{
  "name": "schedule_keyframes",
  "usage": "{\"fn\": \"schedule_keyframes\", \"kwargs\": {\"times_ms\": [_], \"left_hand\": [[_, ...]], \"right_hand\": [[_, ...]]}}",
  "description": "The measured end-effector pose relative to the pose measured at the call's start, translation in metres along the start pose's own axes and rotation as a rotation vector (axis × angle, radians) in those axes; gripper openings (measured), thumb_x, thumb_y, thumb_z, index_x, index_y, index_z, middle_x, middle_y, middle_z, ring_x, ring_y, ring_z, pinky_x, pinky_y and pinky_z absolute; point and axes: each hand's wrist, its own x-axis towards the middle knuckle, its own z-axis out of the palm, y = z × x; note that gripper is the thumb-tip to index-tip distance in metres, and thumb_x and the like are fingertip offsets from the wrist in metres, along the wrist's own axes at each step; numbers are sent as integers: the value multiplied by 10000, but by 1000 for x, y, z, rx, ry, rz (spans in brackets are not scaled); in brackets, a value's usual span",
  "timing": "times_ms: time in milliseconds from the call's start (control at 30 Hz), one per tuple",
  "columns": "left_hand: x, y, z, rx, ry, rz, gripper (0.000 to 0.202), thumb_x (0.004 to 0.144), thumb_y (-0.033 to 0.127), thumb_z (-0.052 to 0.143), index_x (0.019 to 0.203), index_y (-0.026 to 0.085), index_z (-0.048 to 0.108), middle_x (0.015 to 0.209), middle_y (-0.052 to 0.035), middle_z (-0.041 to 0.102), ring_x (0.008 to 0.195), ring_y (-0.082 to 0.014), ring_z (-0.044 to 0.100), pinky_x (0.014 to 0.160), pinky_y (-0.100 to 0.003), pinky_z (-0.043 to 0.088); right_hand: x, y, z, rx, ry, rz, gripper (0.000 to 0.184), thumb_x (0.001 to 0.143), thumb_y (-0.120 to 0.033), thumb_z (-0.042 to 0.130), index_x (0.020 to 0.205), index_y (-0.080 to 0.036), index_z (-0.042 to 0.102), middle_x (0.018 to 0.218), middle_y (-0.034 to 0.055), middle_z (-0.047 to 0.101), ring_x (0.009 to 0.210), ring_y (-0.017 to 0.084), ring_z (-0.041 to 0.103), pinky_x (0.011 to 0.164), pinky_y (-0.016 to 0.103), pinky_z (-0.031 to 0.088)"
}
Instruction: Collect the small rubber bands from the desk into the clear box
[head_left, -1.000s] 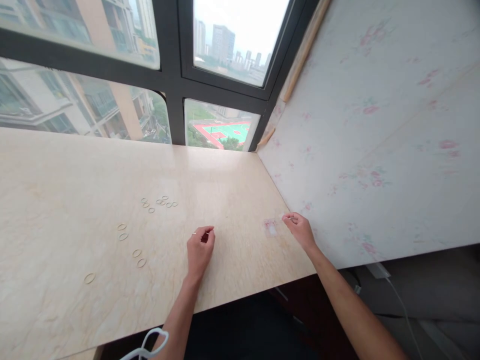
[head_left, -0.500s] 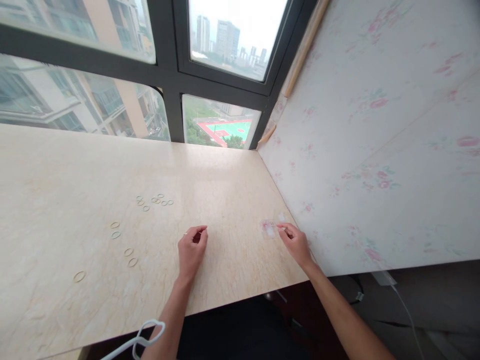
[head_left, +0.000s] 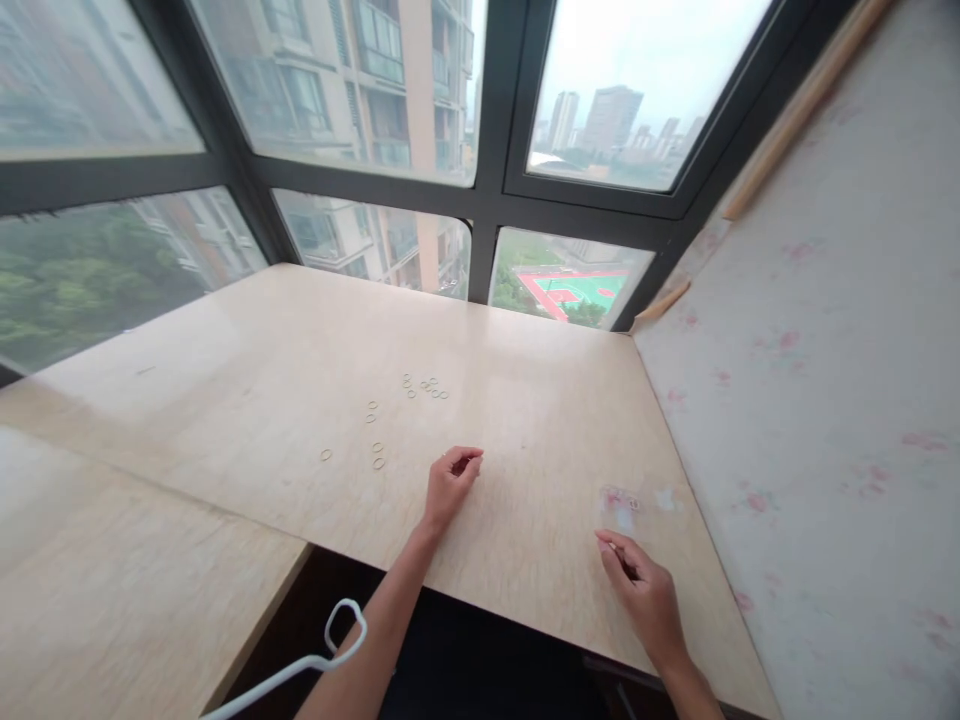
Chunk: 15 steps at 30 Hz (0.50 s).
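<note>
My left hand (head_left: 452,480) rests on the pale marble-look table (head_left: 262,400) with its fingers curled in, and a thin pale rubber band seems pinched at the fingertips. My right hand (head_left: 646,592) lies near the table's front right edge, thumb and forefinger closed on a small thin pale piece that looks like another band. Just beyond the right hand lies a small clear plastic bag (head_left: 621,503) with pink print. Several loose rubber bands (head_left: 429,386) are scattered on the table, far left of my left hand.
A floral-papered wall (head_left: 810,400) borders the table's right side. Dark-framed windows (head_left: 487,200) run along the back. A second, lower tabletop (head_left: 112,580) joins on the left. A white looped cord (head_left: 330,645) hangs at the bottom.
The view swung left and tilted up. My right hand drew back from the clear bag toward the front edge, still pinched. My left hand stayed curled in place.
</note>
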Motion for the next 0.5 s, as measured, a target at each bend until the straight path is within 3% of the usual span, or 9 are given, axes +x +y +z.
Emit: {"fn": "schedule_keyframes", "kwargs": {"times_ms": [133, 267, 333, 400, 500], "left_hand": [[-7, 1, -28, 71, 140, 16, 222, 800, 328, 568, 869, 155, 687, 804, -49, 708, 687, -155, 641, 635, -267, 532], [-11, 0, -82, 387, 256, 92, 213, 818, 308, 538, 888, 166, 681, 869, -56, 698, 684, -156, 615, 617, -265, 496], [-12, 1, -109, 621, 311, 66, 233, 812, 293, 546, 955, 164, 676, 875, -52, 683, 647, -153, 587, 663, -290, 492], [-11, 3, -131, 839, 288, -27, 265, 814, 311, 568, 1003, 162, 680, 917, -61, 675, 667, -164, 594, 710, -311, 488], [-8, 8, -147, 1008, 120, -111, 246, 840, 320, 574, 988, 175, 706, 982, -68, 670, 774, -189, 630, 753, -308, 480]], "right_hand": [[-1, 3, -1, 17, -35, -25, 363, 843, -496, 525, 876, -197, 727, 777, 74, 747, 595, 204, 676, 559, 268, 537], [-2, 5, -2, 20, -40, -24, 385, 832, -524, 524, 879, -204, 733, 804, 79, 755, 602, 206, 684, 593, 267, 558], [-1, 7, -3, 18, -40, -22, 405, 826, -538, 523, 881, -198, 737, 802, 80, 756, 600, 203, 685, 600, 262, 561], [-1, 8, -3, 20, -43, -21, 418, 822, -543, 523, 881, -192, 740, 803, 80, 756, 613, 201, 691, 599, 251, 559], [-1, 11, -3, 21, -58, -20, 416, 825, -536, 524, 889, -187, 742, 823, 79, 758, 646, 197, 699, 603, 235, 552]]}}
